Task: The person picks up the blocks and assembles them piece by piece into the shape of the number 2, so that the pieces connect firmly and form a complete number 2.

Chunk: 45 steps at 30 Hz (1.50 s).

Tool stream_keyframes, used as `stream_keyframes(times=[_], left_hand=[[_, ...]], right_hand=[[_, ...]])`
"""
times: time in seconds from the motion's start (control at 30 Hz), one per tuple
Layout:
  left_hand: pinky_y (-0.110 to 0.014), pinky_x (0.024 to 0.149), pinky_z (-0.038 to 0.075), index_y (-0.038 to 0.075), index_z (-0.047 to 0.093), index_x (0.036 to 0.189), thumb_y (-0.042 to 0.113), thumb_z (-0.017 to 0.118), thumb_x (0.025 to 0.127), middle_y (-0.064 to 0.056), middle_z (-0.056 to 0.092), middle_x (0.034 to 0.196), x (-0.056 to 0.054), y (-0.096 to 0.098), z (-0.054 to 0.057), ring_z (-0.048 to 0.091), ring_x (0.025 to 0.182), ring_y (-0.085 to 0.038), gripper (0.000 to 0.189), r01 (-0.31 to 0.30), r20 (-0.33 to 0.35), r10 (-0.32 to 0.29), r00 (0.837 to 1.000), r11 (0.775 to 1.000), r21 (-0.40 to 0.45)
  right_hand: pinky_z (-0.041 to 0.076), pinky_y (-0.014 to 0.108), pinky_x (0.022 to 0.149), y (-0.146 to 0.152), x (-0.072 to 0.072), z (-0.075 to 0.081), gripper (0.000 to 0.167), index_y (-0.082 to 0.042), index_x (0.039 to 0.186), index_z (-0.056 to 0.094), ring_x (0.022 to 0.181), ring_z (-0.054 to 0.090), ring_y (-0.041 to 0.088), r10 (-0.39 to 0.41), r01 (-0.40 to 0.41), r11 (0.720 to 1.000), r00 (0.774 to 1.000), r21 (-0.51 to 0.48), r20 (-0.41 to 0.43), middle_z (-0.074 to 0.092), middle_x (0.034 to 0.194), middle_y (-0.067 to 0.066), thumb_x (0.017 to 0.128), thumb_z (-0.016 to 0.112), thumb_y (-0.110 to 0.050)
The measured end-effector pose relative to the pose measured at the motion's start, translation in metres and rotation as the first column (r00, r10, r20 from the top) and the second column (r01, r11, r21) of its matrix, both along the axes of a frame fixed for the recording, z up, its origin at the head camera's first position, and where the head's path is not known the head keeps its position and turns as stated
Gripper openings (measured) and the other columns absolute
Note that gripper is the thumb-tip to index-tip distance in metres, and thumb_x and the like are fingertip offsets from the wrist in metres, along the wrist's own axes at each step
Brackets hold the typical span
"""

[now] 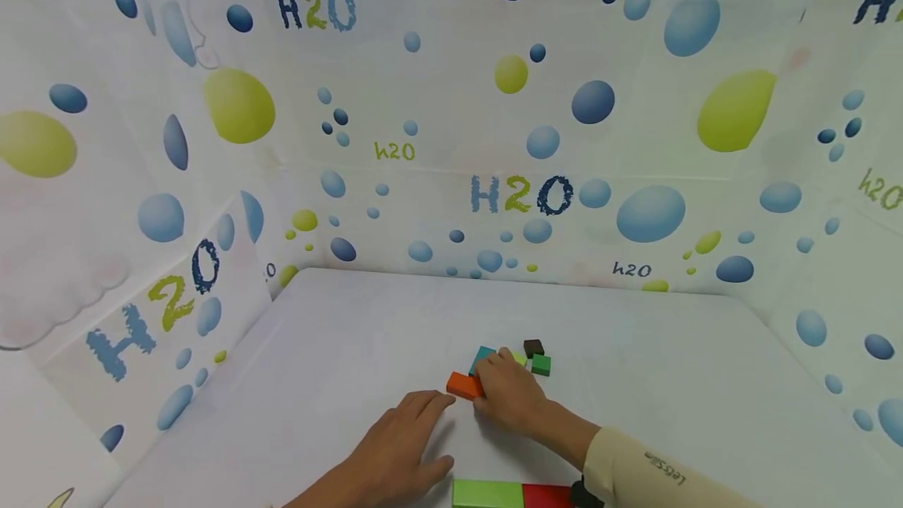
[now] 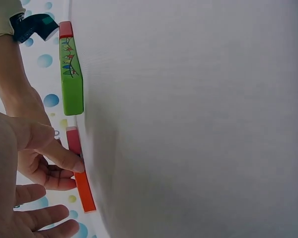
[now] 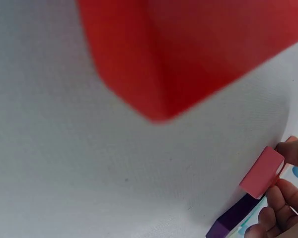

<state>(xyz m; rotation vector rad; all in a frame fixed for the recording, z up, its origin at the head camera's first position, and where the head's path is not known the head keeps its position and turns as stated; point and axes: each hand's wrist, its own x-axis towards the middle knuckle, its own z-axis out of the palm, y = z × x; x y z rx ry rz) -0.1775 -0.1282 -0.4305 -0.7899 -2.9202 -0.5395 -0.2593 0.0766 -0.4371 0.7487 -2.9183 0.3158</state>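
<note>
At the lower right of the right wrist view, the right hand [image 1: 511, 392] pinched a smooth pinkish-red rectangular block [image 3: 262, 172], likely painted wood — thumb on one side, curled fingers on the other. It looked light, stiff, perhaps slightly slippery; its opposite sides seemed the best hold. The left hand [image 1: 400, 443], lower centre of the head view, held nothing — fingers loosely extended near an orange rectangular block [image 1: 462, 385], apparently wooden too.
</note>
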Motion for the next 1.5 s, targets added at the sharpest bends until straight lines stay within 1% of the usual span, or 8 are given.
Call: stream_keyframes(times=[0.1, 0.27, 0.5, 0.67, 0.8, 0.97, 1.2, 1.5], left_hand=[[-0.05, 0.102, 0.048, 0.015, 0.047, 0.146, 0.041, 0.071, 0.089, -0.002, 0.05, 0.145, 0.002, -0.002, -0.001, 0.046, 0.135, -0.022, 0.067, -0.017, 0.034, 0.018, 0.999, 1.0, -0.015], [-0.052, 0.104, 0.047, 0.015, 0.046, 0.147, 0.043, 0.071, 0.09, -0.002, 0.048, 0.148, 0.002, -0.004, 0.0, 0.045, 0.136, -0.023, 0.069, -0.035, 0.075, 0.034, 0.997, 0.999, 0.004], [-0.051, 0.105, 0.047, 0.014, 0.046, 0.147, 0.042, 0.071, 0.09, -0.003, 0.05, 0.147, 0.002, -0.006, 0.0, 0.046, 0.135, -0.022, 0.068, -0.026, 0.035, 0.025, 0.999, 0.999, 0.029], [-0.051, 0.103, 0.048, 0.014, 0.046, 0.146, 0.04, 0.072, 0.089, -0.003, 0.051, 0.145, 0.005, -0.008, -0.001, 0.048, 0.133, -0.022, 0.067, -0.029, 0.021, 0.028, 0.999, 0.999, 0.039], [-0.052, 0.104, 0.047, 0.014, 0.045, 0.148, 0.043, 0.071, 0.089, -0.003, 0.049, 0.147, 0.007, -0.007, 0.0, 0.047, 0.134, -0.023, 0.07, -0.047, 0.064, 0.045, 0.997, 0.998, 0.029], [-0.054, 0.106, 0.045, 0.017, 0.043, 0.149, 0.046, 0.071, 0.089, -0.003, 0.048, 0.149, 0.007, -0.005, 0.004, 0.046, 0.135, -0.023, 0.072, -0.063, 0.134, 0.061, 0.989, 0.998, 0.006], [-0.054, 0.107, 0.045, 0.018, 0.043, 0.15, 0.047, 0.072, 0.089, -0.002, 0.047, 0.15, 0.012, -0.004, 0.005, 0.049, 0.132, -0.023, 0.073, -0.046, 0.161, 0.041, 0.986, 0.999, 0.022], [-0.053, 0.106, 0.046, 0.018, 0.044, 0.148, 0.045, 0.073, 0.088, -0.001, 0.049, 0.148, 0.016, -0.001, 0.004, 0.049, 0.133, -0.022, 0.072, -0.022, 0.142, 0.018, 0.99, 0.999, 0.03]], right_hand=[[0.047, 0.026, 0.07, 0.001, 0.0, -0.002, 0.026, -0.009, 0.1, 0.067, 0.082, 0.044, 0.014, 0.005, -0.005, 1.0, 1.0, -0.004, 0.013, 0.054, 0.083, -0.003, 0.083, 0.08, -0.024], [0.05, 0.027, 0.071, 0.004, 0.001, -0.002, 0.027, -0.009, 0.099, 0.068, 0.085, 0.044, 0.015, 0.01, -0.01, 1.0, 1.0, -0.006, 0.021, 0.055, 0.085, -0.002, 0.083, 0.081, -0.026], [0.047, 0.025, 0.072, 0.007, 0.005, 0.001, 0.024, -0.008, 0.105, 0.068, 0.085, 0.042, 0.013, 0.053, -0.052, 0.998, 0.998, -0.047, 0.026, 0.053, 0.087, -0.004, 0.087, 0.075, -0.022], [0.048, 0.026, 0.079, 0.011, 0.006, 0.004, 0.024, -0.008, 0.111, 0.068, 0.09, 0.044, 0.013, 0.118, -0.116, 0.99, 0.993, -0.078, 0.021, 0.059, 0.098, -0.002, 0.091, 0.071, -0.019], [0.048, 0.024, 0.082, 0.016, 0.008, 0.004, 0.025, -0.01, 0.114, 0.068, 0.095, 0.045, 0.012, 0.178, -0.177, 0.982, 0.984, -0.067, 0.014, 0.062, 0.105, -0.002, 0.091, 0.073, -0.02], [0.049, 0.025, 0.086, 0.028, 0.017, 0.004, 0.027, -0.011, 0.113, 0.067, 0.098, 0.046, 0.013, 0.213, -0.21, 0.975, 0.977, -0.072, 0.03, 0.062, 0.106, -0.002, 0.089, 0.077, -0.017], [0.05, 0.027, 0.092, 0.034, 0.025, 0.0, 0.027, -0.016, 0.114, 0.066, 0.103, 0.046, 0.011, 0.216, -0.211, 0.973, 0.975, -0.089, 0.05, 0.062, 0.108, -0.006, 0.089, 0.077, -0.016], [0.047, 0.022, 0.088, 0.035, 0.034, -0.001, 0.026, -0.017, 0.112, 0.068, 0.101, 0.046, 0.01, 0.308, -0.306, 0.948, 0.951, -0.092, 0.008, 0.064, 0.108, -0.006, 0.088, 0.075, -0.008]])
